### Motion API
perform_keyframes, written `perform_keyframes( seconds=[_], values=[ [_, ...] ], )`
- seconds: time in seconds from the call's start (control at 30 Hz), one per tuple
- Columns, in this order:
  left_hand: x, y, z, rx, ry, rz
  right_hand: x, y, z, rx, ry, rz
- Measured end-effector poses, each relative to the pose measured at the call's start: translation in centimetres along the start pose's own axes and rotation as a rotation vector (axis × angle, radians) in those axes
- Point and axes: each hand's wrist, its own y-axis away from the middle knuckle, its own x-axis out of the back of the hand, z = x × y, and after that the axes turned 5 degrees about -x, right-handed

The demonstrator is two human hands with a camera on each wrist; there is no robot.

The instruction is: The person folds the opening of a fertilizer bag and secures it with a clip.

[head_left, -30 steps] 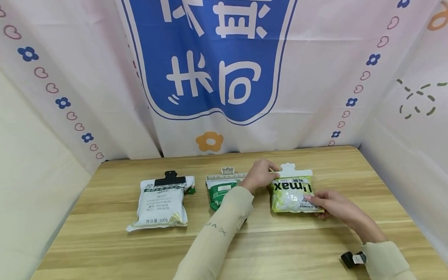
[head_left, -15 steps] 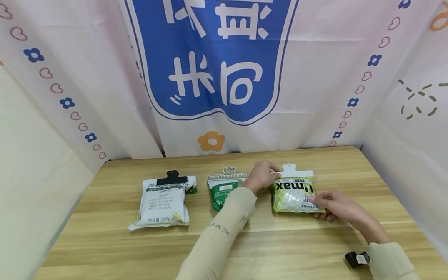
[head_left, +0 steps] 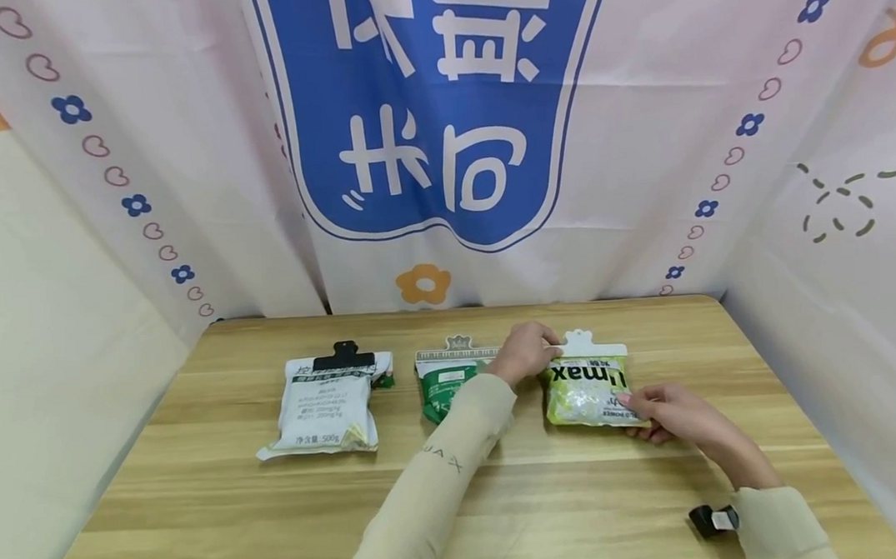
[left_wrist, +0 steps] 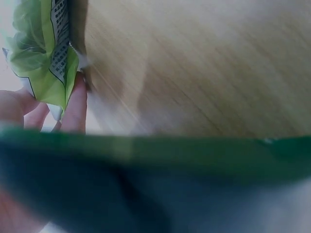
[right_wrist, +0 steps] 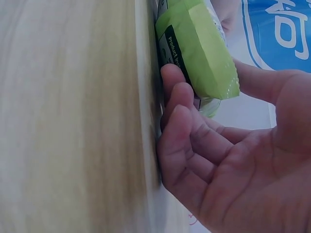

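A yellow-green "Umax" bag [head_left: 586, 390] lies at the right part of the table, a white bag clip [head_left: 588, 350] across its top edge. My left hand [head_left: 525, 353] pinches the bag's upper left corner, at the clip's end; the left wrist view shows fingers [left_wrist: 75, 107] on both sides of that corner. At the lower right corner my right hand [head_left: 675, 415] pinches the bag, thumb on top and fingers curled beneath. In the right wrist view those fingers [right_wrist: 177, 126] lie close over the table.
A green and white bag [head_left: 445, 386] with a patterned clip [head_left: 457, 347] is partly hidden behind my left sleeve. Further left lies a white bag [head_left: 326, 410] with a black clip [head_left: 344, 356]. A small black device [head_left: 712, 520] sits by my right cuff. A printed cloth [head_left: 637, 138] hangs behind the table [head_left: 225, 506].
The whole scene has shifted slightly in the head view. Both hands keep their hold on the yellow-green bag, with almost no movement.
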Motion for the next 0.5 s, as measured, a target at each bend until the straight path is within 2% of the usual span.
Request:
perform_keyframes(
  seconds=[0.5],
  values=[
    [-0.07,-0.16,-0.08,0.022,-0.011,0.005,0.06,-0.14,0.36,0.013,0.000,0.020]
  ],
)
